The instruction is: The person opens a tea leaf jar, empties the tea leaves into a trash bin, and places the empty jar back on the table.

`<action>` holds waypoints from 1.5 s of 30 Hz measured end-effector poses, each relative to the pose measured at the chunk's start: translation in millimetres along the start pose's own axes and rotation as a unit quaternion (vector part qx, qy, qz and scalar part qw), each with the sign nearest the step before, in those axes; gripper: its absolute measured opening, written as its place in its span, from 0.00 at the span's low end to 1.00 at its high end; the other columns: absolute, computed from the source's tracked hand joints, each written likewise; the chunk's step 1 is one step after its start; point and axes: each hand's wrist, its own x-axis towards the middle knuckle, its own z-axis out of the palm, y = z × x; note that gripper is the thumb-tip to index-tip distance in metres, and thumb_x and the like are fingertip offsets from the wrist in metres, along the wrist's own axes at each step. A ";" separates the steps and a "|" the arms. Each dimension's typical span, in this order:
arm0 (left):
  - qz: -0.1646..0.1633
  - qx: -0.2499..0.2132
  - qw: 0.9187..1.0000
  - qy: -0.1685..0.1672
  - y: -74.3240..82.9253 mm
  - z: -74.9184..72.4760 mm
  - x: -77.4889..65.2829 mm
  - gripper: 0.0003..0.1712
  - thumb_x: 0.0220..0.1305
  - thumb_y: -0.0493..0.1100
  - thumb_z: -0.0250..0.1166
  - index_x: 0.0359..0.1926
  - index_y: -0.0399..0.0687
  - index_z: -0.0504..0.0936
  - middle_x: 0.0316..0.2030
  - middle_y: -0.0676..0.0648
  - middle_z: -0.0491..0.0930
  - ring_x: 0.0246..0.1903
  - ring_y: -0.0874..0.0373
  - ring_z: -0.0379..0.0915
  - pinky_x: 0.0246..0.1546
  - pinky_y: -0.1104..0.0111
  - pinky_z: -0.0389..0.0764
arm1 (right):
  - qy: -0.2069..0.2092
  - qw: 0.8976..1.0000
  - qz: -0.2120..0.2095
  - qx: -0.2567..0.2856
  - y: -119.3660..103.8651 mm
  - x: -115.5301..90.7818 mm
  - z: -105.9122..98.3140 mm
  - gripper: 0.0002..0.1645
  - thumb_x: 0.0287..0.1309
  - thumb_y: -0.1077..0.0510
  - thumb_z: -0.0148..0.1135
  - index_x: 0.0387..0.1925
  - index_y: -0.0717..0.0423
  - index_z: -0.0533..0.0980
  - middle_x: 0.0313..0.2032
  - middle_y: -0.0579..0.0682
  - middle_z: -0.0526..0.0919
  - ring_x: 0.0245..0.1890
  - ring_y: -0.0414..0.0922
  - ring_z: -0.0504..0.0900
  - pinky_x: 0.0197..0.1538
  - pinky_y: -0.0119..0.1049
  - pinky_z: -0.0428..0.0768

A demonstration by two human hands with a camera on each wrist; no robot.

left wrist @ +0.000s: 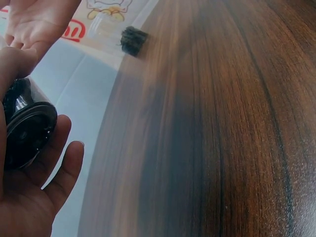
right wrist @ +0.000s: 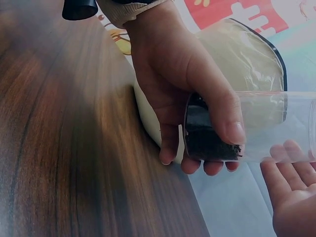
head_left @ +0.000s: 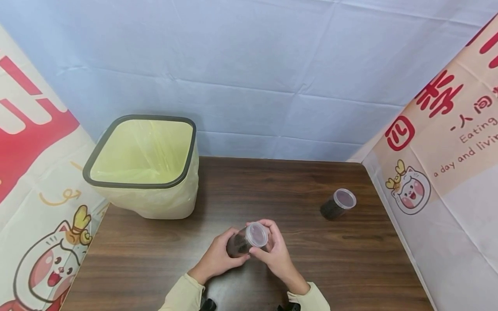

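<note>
A clear plastic jar (head_left: 240, 244) with dark dried contents at its bottom is held tilted over the table. My left hand (head_left: 217, 258) grips its lower part; in the right wrist view that hand's thumb and fingers (right wrist: 224, 116) wrap the dark-filled end. Around the clear lid (head_left: 257, 234) my right hand (head_left: 278, 250) curls, thumb on the near edge and fingers on the far side. The left wrist view shows the jar's black, shiny base (left wrist: 32, 133). Whether the lid is loose cannot be seen.
A second similar jar (head_left: 330, 209) stands at the right of the wooden table (head_left: 249, 181). A pale yellow bin (head_left: 171, 203) with a dark rim and plastic liner stands at the back left. Cloth sheets (head_left: 241, 65) hang behind and on both sides.
</note>
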 end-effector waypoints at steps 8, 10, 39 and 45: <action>0.019 -0.007 1.000 -0.005 -15.8 3.4 -0.1 0.26 0.47 0.53 0.74 0.47 0.61 0.72 0.42 0.57 0.77 0.41 0.63 0.74 0.42 0.67 0.76 | 0.009 1.000 0.002 -0.007 0.3 -0.1 1.2 0.34 0.51 0.73 0.63 0.56 0.74 0.56 0.53 0.76 0.67 0.58 0.52 0.71 0.60 0.35 0.67; 0.013 -0.004 1.000 -0.005 -14.3 3.3 -0.3 0.27 0.47 0.53 0.74 0.46 0.61 0.71 0.42 0.58 0.77 0.41 0.63 0.74 0.42 0.67 0.75 | 0.008 1.000 0.000 -0.006 0.1 -0.1 1.5 0.34 0.52 0.72 0.63 0.56 0.75 0.55 0.53 0.76 0.67 0.58 0.52 0.71 0.60 0.35 0.67; 0.003 -0.004 1.000 -0.007 -16.1 2.5 -0.8 0.25 0.47 0.52 0.74 0.46 0.63 0.72 0.42 0.60 0.77 0.43 0.64 0.73 0.47 0.66 0.73 | -0.008 1.000 -0.007 -0.024 -0.6 0.4 1.2 0.32 0.57 0.71 0.57 0.61 0.73 0.57 0.55 0.72 0.68 0.60 0.51 0.68 0.61 0.35 0.66; 0.010 -0.001 1.000 -0.009 -17.0 2.5 -1.3 0.25 0.49 0.55 0.72 0.47 0.62 0.72 0.44 0.59 0.77 0.46 0.63 0.73 0.50 0.65 0.72 | -0.021 1.000 0.002 -0.008 -1.4 1.0 1.5 0.34 0.56 0.74 0.54 0.63 0.74 0.53 0.56 0.73 0.66 0.60 0.52 0.68 0.61 0.35 0.66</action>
